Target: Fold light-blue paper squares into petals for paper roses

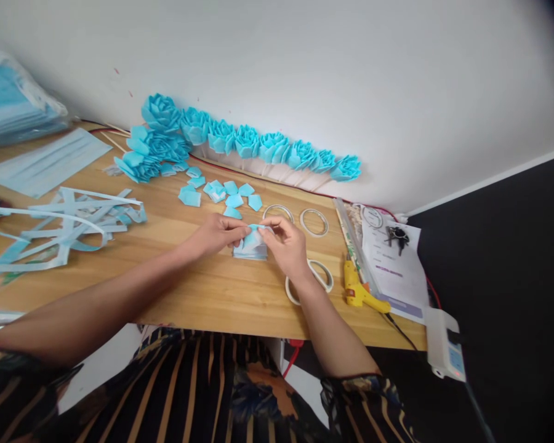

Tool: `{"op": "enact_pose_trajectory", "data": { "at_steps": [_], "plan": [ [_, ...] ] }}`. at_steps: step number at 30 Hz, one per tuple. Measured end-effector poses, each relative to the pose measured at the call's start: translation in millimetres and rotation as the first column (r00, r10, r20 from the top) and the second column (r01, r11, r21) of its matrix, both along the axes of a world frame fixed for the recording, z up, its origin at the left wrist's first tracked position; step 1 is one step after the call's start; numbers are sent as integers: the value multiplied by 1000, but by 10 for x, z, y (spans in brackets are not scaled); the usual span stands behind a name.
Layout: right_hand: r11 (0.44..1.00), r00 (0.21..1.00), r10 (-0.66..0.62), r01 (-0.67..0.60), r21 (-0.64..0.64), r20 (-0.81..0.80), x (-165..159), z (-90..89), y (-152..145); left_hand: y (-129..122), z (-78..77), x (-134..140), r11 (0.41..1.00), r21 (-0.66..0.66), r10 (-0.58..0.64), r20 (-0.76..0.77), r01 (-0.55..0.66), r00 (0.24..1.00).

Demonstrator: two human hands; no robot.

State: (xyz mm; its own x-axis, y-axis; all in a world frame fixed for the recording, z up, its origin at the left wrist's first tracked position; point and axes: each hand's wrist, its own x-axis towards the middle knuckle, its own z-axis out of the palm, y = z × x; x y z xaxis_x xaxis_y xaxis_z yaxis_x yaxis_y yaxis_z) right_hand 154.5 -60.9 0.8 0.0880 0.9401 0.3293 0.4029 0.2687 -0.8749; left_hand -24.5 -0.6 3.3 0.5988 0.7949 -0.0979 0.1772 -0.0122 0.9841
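So this is the petal-folding stage by the look of it. Using the small stack of light blue fabric squares (250, 247) in the middle of the wooden table (203, 295) as the anchor and going left to right:

Far left of the stack there's a tangle of pale blue cut-off strips (60, 224), and behind that a flat light blue face mask (46, 161). Up and left of the stack, against the white wall, sits a row of finished turquoise fabric roses (249, 143), with a scatter of already folded little blue petals (226, 194) between the roses and the stack.

The person's left hand (216, 234) comes in from the left with fingertips pinched on the top blue piece of the stack. The right hand (286, 246) meets it from the other side, thumb and fingers also nipping that same top piece, which is lifted and creased slightly while the rest of the stack lies flat on the table underneath.

Right of the stack: white-handled scissors (321, 277) just beside the right wrist, two thin white rings (314, 221) a bit behind, then a yellow hot glue gun (357, 290) and a printed paper sheet (394, 264) near the table's right edge.

My guess is one square is mid-fold into a petal. The next bit needs a clean crease held tight, without dragging the squares below out of line.
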Motion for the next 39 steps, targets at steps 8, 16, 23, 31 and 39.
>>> {"op": "enact_pose_trajectory", "data": {
  "at_steps": [8, 16, 23, 31, 39],
  "plan": [
    [992, 988, 42, -60, 114, 149, 30, 18, 25, 37, 19, -8, 988, -152, -21, 86, 34, 996],
    [989, 985, 77, -94, 111, 153, 22, -4, 23, 48, 18, -16, 993, -108, -23, 118, 36, 993],
    [994, 983, 72, -85, 72, 168, -7, 18, 8, 58, -8, -19, 998, -45, -41, 113, 47, 993],
    [979, 985, 144, -156, -128, -100, 50, 69, -20, 16, -1, -12, 995, 18, 102, 67, -103, 993],
    [955, 996, 59, -75, -286, -62, 12, 45, -17, -7, -3, 4, 988, 78, 123, 110, -132, 986]
  ]
}}
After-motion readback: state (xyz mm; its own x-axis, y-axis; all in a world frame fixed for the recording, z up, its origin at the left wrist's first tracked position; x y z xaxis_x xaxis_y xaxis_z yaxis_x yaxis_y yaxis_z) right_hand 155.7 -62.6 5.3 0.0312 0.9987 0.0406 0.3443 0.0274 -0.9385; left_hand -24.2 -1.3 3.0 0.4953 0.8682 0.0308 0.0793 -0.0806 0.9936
